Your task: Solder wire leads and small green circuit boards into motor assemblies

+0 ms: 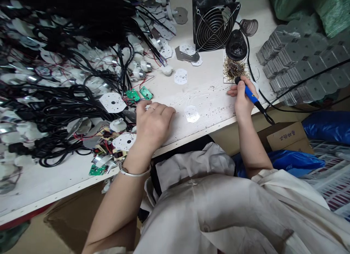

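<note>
Head view looks forward and down over a white wood-grain work surface (207, 89) speckled with dark flecks. The right hand (242, 99) holds a blue-handled soldering iron (251, 93) at the right of the surface, its fingers (237, 89) curled round the handle and pinching it against the thumb. That hand lies just in front of a white pad (225, 79) heaped with brown debris. Behind the pad stand a black tip-cleaner cup (235, 46), a coiled wire iron holder (248, 27) and a wire-guarded fan (214, 26).

The left hand (153, 126) lies palm down on the surface, holding nothing, with its fingers (166, 113) slightly spread and their tips resting on the wood. It wears a ring (151, 108) and a metal bangle (135, 172). Near its fingertips, to the right, lies a translucent round board (192, 114). Two green circuit boards (139, 94) sit just beyond the fingers, beside a white round LED board (113, 102). Further left, a dense mass of black cables (76, 89) is tangled among many similar wired boards. At the far right, stacks of grey perforated metal plates (300, 60) stand on the surface's edge.
</note>
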Tool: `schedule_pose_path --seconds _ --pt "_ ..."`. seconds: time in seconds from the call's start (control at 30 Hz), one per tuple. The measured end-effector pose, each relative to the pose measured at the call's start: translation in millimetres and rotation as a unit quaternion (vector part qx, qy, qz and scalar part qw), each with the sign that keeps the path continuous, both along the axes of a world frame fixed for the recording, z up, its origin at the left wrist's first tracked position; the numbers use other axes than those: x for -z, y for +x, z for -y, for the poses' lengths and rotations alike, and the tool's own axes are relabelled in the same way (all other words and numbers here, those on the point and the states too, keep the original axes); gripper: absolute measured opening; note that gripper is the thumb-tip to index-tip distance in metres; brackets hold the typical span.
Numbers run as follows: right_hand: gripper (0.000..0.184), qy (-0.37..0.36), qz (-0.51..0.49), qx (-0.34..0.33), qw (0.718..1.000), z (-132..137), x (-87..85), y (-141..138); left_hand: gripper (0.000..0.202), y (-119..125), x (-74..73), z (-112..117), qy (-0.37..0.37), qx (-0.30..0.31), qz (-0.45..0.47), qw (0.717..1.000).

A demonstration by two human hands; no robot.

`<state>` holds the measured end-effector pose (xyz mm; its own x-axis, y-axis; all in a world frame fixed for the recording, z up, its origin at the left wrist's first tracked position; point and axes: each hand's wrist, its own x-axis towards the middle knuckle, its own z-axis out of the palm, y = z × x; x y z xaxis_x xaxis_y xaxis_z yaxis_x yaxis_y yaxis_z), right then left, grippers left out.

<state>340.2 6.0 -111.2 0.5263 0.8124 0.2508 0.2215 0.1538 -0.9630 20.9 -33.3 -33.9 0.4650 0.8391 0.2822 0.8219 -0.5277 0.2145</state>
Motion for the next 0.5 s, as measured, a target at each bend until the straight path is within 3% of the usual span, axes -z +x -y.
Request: schedule_pose_path --seconds 0.13,0.27,0.33,0.4,0.5 --pt "0.051 0.026 0.035 0.001 0.999 10 -10.0 -8 0.027 7 8.6 14 -0.018 -0.001 0.033 0.999" --pt "0.042 0.057 0.057 -0.026 0.996 48 -26.4 -51 0.028 16 15.3 20 -0.055 -0.053 0.044 0.996" --pt "0.035 0.035 0.118 -0.103 0.987 70 -32.2 -75 0.028 19 19.2 21 -0.065 -0.068 0.052 0.994" --pt "0.03 0.041 0.205 -0.186 0.96 84 -34.1 -92 0.025 21 23.4 20 -0.069 -0.069 0.069 0.993" --pt "0.029 0.058 0.276 -0.268 0.921 86 -31.9 -105 0.021 21 29.1 20 -0.071 -0.057 0.103 0.99"
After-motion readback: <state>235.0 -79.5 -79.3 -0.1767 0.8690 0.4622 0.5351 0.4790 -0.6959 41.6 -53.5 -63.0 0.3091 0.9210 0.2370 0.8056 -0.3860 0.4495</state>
